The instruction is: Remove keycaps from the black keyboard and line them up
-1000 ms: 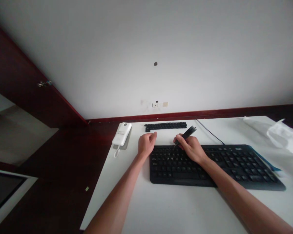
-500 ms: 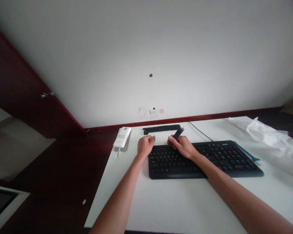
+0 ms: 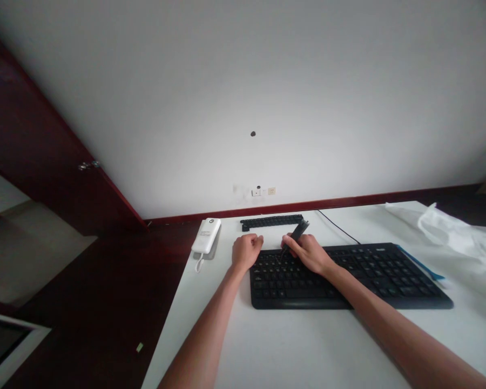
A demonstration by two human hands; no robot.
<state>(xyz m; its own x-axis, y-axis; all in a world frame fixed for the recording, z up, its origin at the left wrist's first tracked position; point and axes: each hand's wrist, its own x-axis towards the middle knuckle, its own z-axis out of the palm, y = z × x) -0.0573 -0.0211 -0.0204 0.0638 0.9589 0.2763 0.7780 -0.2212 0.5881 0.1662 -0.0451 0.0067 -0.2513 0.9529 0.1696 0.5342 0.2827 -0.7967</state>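
A black keyboard [image 3: 308, 293] lies flat on the white table [image 3: 291, 346]. Over its left half, my right hand [image 3: 310, 253] is closed around a dark pen-shaped tool [image 3: 298, 231]. The tool leans, with its thin lower end down among the keys near the top left; whether the tip touches a key is too small to tell. My left hand [image 3: 246, 250] is curled into a fist at the keyboard's upper left corner, touching or very near it. Its fingertips are hidden, so anything inside cannot be seen.
Behind the keyboard lies a long strip of small black blocks, like keycaps [image 3: 272, 221]. A white power bank [image 3: 206, 236] with a loop rests at the left edge. On the right are a blue strip [image 3: 423, 265] and a crumpled white bag [image 3: 457, 232]. A thin cable [image 3: 340, 227] runs back.
The whole scene sits slightly lower and further right in view. My right hand keeps the tool over the keys, and my left hand stays curled at the corner.
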